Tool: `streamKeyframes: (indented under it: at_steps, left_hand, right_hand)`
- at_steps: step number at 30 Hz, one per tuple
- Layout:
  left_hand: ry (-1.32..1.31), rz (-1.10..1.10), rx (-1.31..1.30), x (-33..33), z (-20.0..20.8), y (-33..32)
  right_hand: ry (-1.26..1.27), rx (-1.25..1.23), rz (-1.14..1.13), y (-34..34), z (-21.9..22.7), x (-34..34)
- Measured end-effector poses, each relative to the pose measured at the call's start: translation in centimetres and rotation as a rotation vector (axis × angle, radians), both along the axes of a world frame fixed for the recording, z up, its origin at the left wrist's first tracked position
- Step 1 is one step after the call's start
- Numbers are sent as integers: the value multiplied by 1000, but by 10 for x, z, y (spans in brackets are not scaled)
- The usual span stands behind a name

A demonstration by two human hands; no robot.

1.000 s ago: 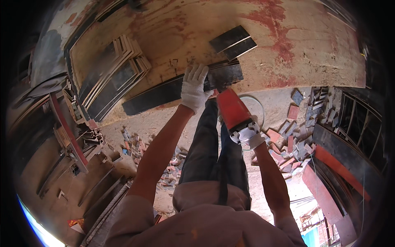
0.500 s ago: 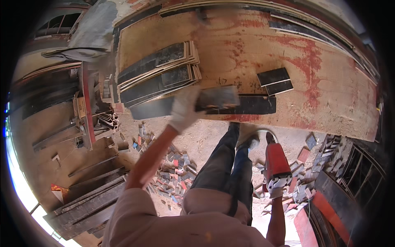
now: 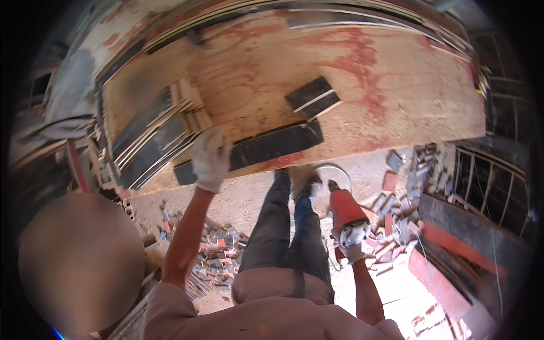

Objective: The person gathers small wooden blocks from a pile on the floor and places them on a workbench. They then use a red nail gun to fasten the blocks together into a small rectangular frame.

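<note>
My left hand (image 3: 211,158), in a whitish glove, is over the left part of a long dark board (image 3: 276,144) at the near edge of the table. Its fingers look stretched out across the board, somewhat blurred, with no piece seen in them. My gloved right hand (image 3: 353,253) is wrapped around the grip of a red power tool (image 3: 347,209), held low in front of the table beside my legs. The tool's exact kind is hard to make out. Past the long board lie two short dark board pieces (image 3: 313,97), side by side.
A stack of dark-faced boards (image 3: 156,141) sits on the left of the wooden table (image 3: 408,96). Long strips (image 3: 362,20) line its far edge. Offcuts (image 3: 218,252) litter the floor. Leaning panels (image 3: 453,243) stand at right. A round blurred patch covers the lower left.
The short dark piece in my left hand has left it and is no longer seen there. The view has turned, shifting the table leftward. My right hand still holds the red tool.
</note>
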State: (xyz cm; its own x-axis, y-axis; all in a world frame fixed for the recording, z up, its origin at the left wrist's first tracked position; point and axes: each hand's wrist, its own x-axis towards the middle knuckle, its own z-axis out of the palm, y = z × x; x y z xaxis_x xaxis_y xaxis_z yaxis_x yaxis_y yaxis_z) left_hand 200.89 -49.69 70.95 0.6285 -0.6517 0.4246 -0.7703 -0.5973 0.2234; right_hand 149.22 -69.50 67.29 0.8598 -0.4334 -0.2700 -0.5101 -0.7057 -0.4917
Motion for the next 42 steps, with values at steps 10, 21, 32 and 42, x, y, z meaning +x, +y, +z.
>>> streamKeyframes:
  at_steps: [10,21,32,42]
  left_hand:
    - [499,45,224,12,-64,-244]
    - [407,-197,91,-72,-75,-116]
    - [415,-219,151,-80,-79,-139]
    - [411,-192,192,-75,-79,-145]
  right_hand:
    - [76,216,-247,30,29,-11]
    - [159,151,-97,36,-16,-36]
    - [-207,-284,66,6,5,17]
    - [509,362,56,-22,42,59]
